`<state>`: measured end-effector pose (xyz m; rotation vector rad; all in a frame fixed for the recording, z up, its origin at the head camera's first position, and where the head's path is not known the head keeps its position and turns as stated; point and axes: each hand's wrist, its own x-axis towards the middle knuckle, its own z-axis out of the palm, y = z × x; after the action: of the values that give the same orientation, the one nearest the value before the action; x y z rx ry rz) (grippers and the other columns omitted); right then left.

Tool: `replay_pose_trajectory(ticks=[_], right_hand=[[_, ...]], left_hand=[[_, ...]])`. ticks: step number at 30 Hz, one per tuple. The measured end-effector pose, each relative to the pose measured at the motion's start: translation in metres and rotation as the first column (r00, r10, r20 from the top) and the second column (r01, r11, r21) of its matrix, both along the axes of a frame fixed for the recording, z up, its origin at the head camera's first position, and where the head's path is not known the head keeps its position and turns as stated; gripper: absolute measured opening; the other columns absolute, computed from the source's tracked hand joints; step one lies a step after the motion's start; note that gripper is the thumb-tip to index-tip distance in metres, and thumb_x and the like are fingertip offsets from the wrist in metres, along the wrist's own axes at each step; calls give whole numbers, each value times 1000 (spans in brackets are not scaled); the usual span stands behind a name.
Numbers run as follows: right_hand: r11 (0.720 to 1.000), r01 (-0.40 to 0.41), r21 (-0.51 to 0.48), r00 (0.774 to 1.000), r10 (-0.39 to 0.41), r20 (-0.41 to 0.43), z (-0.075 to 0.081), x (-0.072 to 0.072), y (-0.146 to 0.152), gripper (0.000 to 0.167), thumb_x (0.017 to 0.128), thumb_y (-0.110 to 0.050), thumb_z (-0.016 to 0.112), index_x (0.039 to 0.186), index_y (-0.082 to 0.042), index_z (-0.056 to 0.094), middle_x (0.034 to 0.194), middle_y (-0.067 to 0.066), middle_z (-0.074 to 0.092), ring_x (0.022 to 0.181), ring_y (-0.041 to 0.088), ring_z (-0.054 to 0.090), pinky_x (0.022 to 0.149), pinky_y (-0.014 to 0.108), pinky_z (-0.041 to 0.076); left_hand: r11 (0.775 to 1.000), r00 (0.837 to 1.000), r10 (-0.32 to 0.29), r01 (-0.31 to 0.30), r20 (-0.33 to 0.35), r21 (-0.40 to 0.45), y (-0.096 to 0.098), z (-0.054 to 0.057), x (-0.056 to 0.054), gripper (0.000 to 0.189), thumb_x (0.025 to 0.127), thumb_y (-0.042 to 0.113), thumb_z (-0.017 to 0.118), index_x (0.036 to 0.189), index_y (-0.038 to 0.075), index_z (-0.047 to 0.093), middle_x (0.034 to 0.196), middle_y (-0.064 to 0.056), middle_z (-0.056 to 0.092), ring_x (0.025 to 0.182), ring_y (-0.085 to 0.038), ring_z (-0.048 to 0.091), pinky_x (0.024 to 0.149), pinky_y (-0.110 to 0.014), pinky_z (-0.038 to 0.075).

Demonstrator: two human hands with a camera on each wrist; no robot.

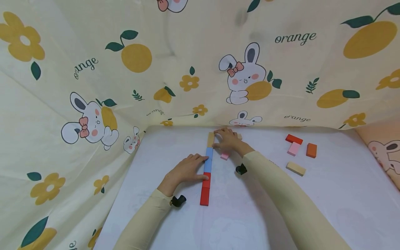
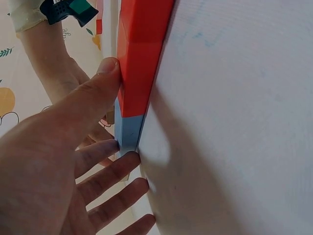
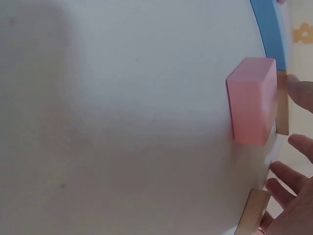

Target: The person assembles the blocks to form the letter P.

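Observation:
A straight row of blocks runs away from me across the table: red blocks (image 1: 205, 196) at the near end, a blue stretch (image 1: 208, 161), then a plain wooden block (image 1: 210, 139) at the far end. My left hand (image 1: 184, 169) lies along the row's left side, thumb against the red part and index fingertip at the blue, other fingers spread. At the far end my right hand (image 1: 229, 140) has its thumb on the wooden block's side and its index fingertip by that block's end. Beneath the right hand lies a pink block (image 3: 252, 105), near the row.
Another wooden block (image 3: 253, 213) lies just past my right fingers. Farther right are a red block (image 1: 294, 139), a pink block (image 1: 293, 148), an orange block (image 1: 311, 150) and a wooden block (image 1: 296, 168). A patterned cloth (image 1: 193, 41) hangs behind the white table (image 1: 250, 215).

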<state>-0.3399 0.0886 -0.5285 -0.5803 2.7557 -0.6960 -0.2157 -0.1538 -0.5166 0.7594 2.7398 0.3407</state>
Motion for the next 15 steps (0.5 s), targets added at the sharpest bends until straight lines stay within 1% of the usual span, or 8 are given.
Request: replay_pose_trajectory(ticks=[2, 4, 6, 9, 11, 15], right_hand=[[1000, 1, -17, 1000, -1, -11, 1, 1, 2, 76, 100, -44, 74, 164, -14, 44, 170, 19, 34, 154, 47, 29, 125, 68, 22], [999, -8, -31, 999, 7, -43, 1, 1, 6, 75, 100, -41, 74, 162, -12, 45, 169, 19, 36, 155, 46, 30, 125, 68, 23], [999, -28, -39, 996, 24, -88, 2, 0, 12, 71, 101, -38, 74, 160, -9, 48, 167, 19, 41, 155, 45, 32, 125, 68, 25], [997, -65, -48, 990, 58, -132, 3, -2, 26, 66, 101, -34, 74, 157, -8, 52, 165, 17, 45, 155, 43, 34, 126, 68, 25], [995, -79, -61, 989, 71, -132, 5, -2, 38, 64, 101, -32, 72, 157, -9, 52, 166, 17, 45, 157, 43, 32, 126, 68, 23], [993, -66, -101, 992, 54, -116, 3, -2, 58, 62, 101, -28, 72, 156, -8, 53, 166, 20, 43, 157, 45, 30, 126, 69, 20]], left_hand=[[1000, 1000, -2, 2, -3, 2, 0, 0, 0, 90, 93, 63, 77, 165, 20, 44, 158, -9, 53, 140, -30, 51, 119, -49, 46], [1000, 1000, -5, 5, -6, 0, 0, -1, 0, 89, 93, 63, 76, 165, 20, 45, 158, -9, 53, 140, -30, 51, 119, -49, 46], [1000, 1000, -6, 6, -7, 3, 1, -1, 0, 89, 93, 62, 77, 164, 20, 45, 157, -9, 53, 140, -30, 52, 119, -48, 46], [1000, 1000, -4, 4, -6, 2, 1, -1, 0, 88, 93, 62, 77, 164, 20, 45, 157, -9, 53, 140, -29, 52, 119, -48, 46], [1000, 1000, 1, -1, 0, 1, 1, 0, 0, 88, 93, 62, 77, 165, 21, 45, 157, -9, 53, 140, -29, 52, 119, -48, 46], [1000, 1000, 10, -10, 7, 2, 0, 1, 1, 89, 93, 61, 78, 165, 20, 45, 157, -9, 53, 141, -30, 51, 119, -49, 45]])
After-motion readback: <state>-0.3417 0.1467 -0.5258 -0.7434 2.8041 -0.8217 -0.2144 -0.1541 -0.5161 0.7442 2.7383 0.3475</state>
